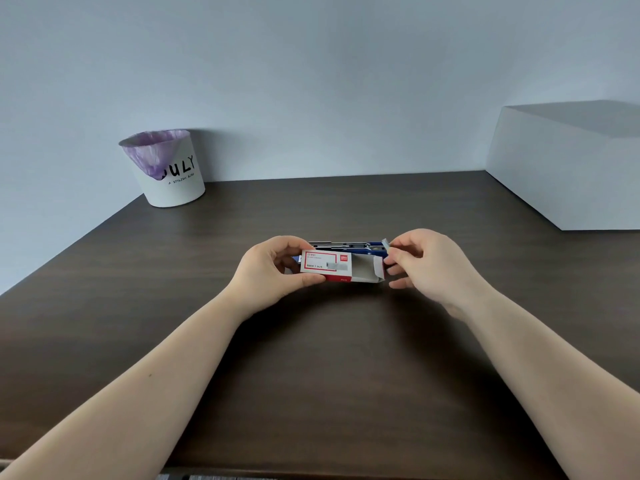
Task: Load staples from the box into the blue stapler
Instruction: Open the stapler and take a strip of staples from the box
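The left hand (pixel 266 271) grips the staple box (pixel 332 266) by its closed end, fingers curled round it. The right hand (pixel 429 265) pinches a staple strip (pixel 385 244) just beyond the box's open end. The stapler (pixel 353 245) lies open on the counter (pixel 311 358), right behind both hands.

Red-white staple box (pixel 327 267) lying sideways, right end flap open; blue stapler (pixel 370 247) just behind it, opened flat.

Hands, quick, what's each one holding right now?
Left hand: closed on the staple box.
Right hand: pinching a strip of staples.
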